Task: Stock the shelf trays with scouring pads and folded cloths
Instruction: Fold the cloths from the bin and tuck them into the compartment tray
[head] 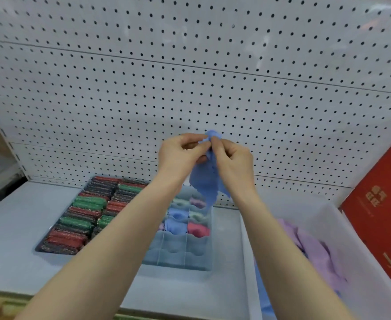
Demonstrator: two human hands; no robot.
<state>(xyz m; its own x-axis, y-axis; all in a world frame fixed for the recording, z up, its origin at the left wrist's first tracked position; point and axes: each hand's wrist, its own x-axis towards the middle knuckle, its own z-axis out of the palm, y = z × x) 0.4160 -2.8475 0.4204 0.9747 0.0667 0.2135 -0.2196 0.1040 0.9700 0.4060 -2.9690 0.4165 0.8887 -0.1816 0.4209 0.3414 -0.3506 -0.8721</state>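
Note:
A blue cloth hangs in the air above the shelf, pinched at its top edge by my left hand and my right hand, which are close together. Below it stands a clear divided tray holding rolled blue, pink and pale green cloths in its far cells. To its left a dark tray is packed with red, green and dark scouring pads in rows.
A white bin at the right holds loose lilac and blue cloths. A red box leans at the far right. White pegboard backs the grey shelf.

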